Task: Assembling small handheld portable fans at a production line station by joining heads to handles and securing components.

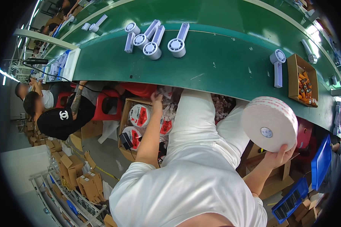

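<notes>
My right hand (279, 157) grips a large, wide roll of white tape (259, 130) with faint red print by its lower edge. The roll is tilted with its flat side toward me, beside the table edge. My left hand (157, 99) reaches down below the table edge, its fingers closed by some crumpled clear plastic (165, 91); what they hold is too small to make out. Under my left forearm stands an open carton (125, 113) with several round rolls (139, 115) bearing red-and-white labels. A black power adapter (125, 140) hangs at the carton's near side.
Several pale lilac handheld fans (177, 46) lie on the green table (216, 60). At the right, a cardboard box (293, 79) holds orange-and-black cylindrical parts. Two co-workers sit at the left near a red stool (104, 108). Blue trays (321, 162) and cartons are at the lower right.
</notes>
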`<action>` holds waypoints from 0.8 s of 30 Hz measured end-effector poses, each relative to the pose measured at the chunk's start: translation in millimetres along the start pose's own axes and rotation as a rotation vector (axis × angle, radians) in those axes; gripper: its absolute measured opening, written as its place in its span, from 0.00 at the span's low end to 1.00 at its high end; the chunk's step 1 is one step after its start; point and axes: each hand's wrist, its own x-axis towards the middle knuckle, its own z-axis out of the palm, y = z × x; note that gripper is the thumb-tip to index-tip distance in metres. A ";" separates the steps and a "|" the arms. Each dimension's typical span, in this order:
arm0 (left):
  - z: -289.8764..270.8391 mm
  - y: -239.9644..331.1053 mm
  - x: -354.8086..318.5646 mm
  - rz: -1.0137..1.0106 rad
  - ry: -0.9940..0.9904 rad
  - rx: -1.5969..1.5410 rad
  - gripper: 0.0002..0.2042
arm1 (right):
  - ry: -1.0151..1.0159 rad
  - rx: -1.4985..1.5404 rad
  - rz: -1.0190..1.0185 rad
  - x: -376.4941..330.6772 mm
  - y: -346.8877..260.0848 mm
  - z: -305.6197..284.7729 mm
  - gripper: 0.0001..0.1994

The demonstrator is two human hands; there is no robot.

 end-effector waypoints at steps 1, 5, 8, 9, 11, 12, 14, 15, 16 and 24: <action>12.4 35.6 -16.7 0.060 -0.108 0.222 0.30 | -0.002 -0.001 0.030 -3.2 4.2 2.8 0.27; 34.0 75.5 -53.5 0.220 0.047 0.736 0.25 | -0.069 0.043 0.138 -15.3 13.5 31.8 0.29; 56.3 145.8 -122.4 0.432 -0.169 0.146 0.15 | -0.135 -0.083 0.190 -31.6 10.0 53.0 0.30; 59.6 173.7 -152.4 0.365 -0.356 -0.034 0.16 | -0.159 -0.145 0.193 -40.3 10.7 58.9 0.29; 40.4 179.2 -181.7 0.240 -0.899 -0.192 0.17 | -0.325 -0.273 0.021 -52.0 7.5 81.0 0.30; 42.3 192.9 -200.6 0.149 -1.053 -0.352 0.24 | -0.437 -0.323 -0.127 -55.6 9.3 91.6 0.30; 57.4 218.9 -233.6 0.057 -1.208 -0.524 0.31 | -0.608 -0.388 -0.342 -60.3 11.1 114.3 0.30; 62.3 226.3 -247.7 0.127 -1.013 -0.481 0.37 | -0.613 -0.411 -0.429 -60.6 9.9 128.6 0.29; 63.4 229.9 -253.8 0.192 -0.818 -0.436 0.43 | -0.615 -0.434 -0.515 -59.5 8.3 139.4 0.28; 44.4 220.4 -250.9 0.016 -0.702 -0.287 0.49 | -0.943 -0.363 -0.375 -52.2 8.2 149.1 0.34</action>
